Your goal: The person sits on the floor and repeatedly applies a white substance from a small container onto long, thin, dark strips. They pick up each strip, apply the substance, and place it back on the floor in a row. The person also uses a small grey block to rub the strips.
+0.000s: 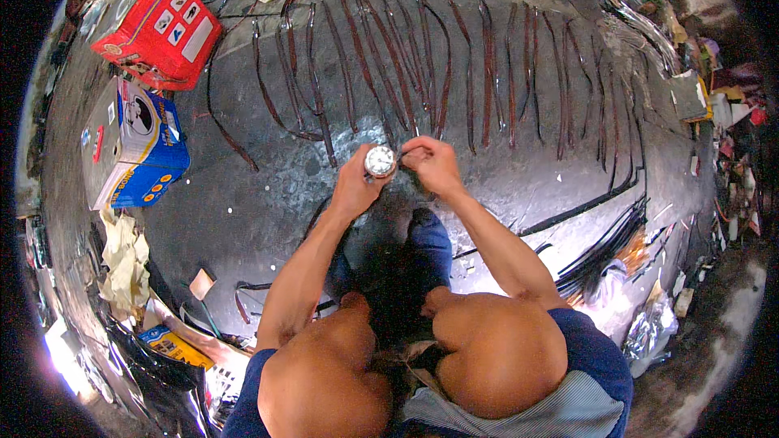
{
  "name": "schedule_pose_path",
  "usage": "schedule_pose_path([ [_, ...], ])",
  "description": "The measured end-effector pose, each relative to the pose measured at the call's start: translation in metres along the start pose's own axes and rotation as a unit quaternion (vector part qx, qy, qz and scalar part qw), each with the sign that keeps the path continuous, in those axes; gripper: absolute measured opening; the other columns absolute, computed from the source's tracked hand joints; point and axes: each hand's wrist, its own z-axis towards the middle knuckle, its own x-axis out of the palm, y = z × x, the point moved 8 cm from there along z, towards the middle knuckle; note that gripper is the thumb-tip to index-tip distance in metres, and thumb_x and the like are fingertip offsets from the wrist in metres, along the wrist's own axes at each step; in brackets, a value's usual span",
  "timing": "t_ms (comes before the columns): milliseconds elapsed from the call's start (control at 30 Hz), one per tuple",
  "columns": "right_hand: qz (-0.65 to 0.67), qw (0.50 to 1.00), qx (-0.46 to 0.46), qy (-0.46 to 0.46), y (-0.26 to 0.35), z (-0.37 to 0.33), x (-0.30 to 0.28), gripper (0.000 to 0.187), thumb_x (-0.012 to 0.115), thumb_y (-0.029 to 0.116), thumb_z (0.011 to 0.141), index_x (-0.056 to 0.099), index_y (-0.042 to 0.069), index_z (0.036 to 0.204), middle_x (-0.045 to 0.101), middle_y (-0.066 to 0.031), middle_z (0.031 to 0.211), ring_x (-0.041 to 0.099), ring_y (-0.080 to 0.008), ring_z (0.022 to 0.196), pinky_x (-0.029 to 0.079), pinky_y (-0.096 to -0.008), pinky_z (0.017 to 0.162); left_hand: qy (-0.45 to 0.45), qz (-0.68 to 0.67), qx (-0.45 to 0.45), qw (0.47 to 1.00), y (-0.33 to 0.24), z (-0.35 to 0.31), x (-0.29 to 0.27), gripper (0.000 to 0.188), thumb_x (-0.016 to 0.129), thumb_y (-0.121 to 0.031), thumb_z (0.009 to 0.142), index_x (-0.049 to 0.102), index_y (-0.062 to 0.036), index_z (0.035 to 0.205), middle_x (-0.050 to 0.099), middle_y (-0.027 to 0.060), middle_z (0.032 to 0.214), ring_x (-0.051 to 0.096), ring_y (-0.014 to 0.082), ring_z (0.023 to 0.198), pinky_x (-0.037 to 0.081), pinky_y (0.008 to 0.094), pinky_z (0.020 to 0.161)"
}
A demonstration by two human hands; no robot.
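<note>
One round-topped, white-and-silver object (380, 161), its kind unclear, lies in the grip of the left hand (357, 186), whose fingers close around its side, above the dark grey floor (219, 158) between the person's forearms. The right hand (436, 170), just beside it, has thumb and fingers drawn narrowly together; whether they hold anything cannot be told. Beyond both hands, glossy reddish-brown strips (315, 89) lie spaced in a broad row. At left: a red carton (166, 32) and a blue carton (154, 146); at right, a bundle of thin black strips (604, 250).
</note>
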Motion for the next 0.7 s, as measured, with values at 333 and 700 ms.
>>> schedule_pose_path([
  [333,0.378,0.888,-0.260,0.028,0.289,-0.069,-0.184,0.035,0.061,0.000,0.087,0.053,-0.001,0.121,0.060,-0.0117,0.107,0.061,-0.0180,0.090,0.051,-0.0302,0.084,-0.003,0.003,0.022,1.000,-0.003,-0.005,-0.009,0.043,0.080,-0.006,0.077,0.057,-0.0035,0.113,0.068,0.0138,0.101,0.069,0.0259,0.096,0.053,0.0346,0.081],
  [700,0.082,0.940,-0.255,-0.211,0.371,0.100,-0.237,0.011,0.068,0.002,0.083,0.072,0.003,0.093,0.065,-0.0031,0.073,0.061,-0.0115,0.061,0.048,-0.0223,0.054,-0.118,0.169,0.001,0.979,0.002,-0.083,-0.060,0.088,0.080,-0.010,0.071,0.035,-0.0019,0.147,0.040,0.0231,0.146,0.038,0.0402,0.136,0.030,0.0448,0.115],
])
